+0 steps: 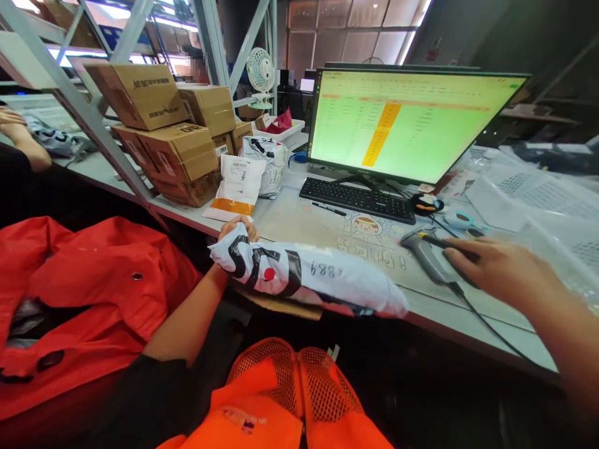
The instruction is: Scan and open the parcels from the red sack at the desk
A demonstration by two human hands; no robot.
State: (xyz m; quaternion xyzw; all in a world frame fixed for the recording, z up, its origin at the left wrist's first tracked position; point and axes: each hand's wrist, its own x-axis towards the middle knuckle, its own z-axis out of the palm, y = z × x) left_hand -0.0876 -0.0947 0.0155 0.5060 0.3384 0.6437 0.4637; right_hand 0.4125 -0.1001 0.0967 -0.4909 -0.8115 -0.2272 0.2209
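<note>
My left hand (241, 229) is closed around the gathered left end of a long white plastic mailing parcel (322, 271). Black lettering, a red dot and a handwritten number mark the parcel, which lies across the desk's front edge with a piece of brown cardboard beneath it. On the right, my right hand (508, 268) is closed on a slim black tool (461, 248) with a yellow end; its exact kind is unclear. Just left of those fingers, a grey handheld barcode scanner (430, 259) lies on the desk mat, its cable trailing toward the front edge.
Cardboard boxes (163, 137) are stacked at the left, beside a white labelled mailer (238, 181). A monitor (402, 125), keyboard (358, 198) and pen (329, 209) occupy the back. White plastic baskets (552, 199) stand right. A red bag (93, 268) sits left below desk level.
</note>
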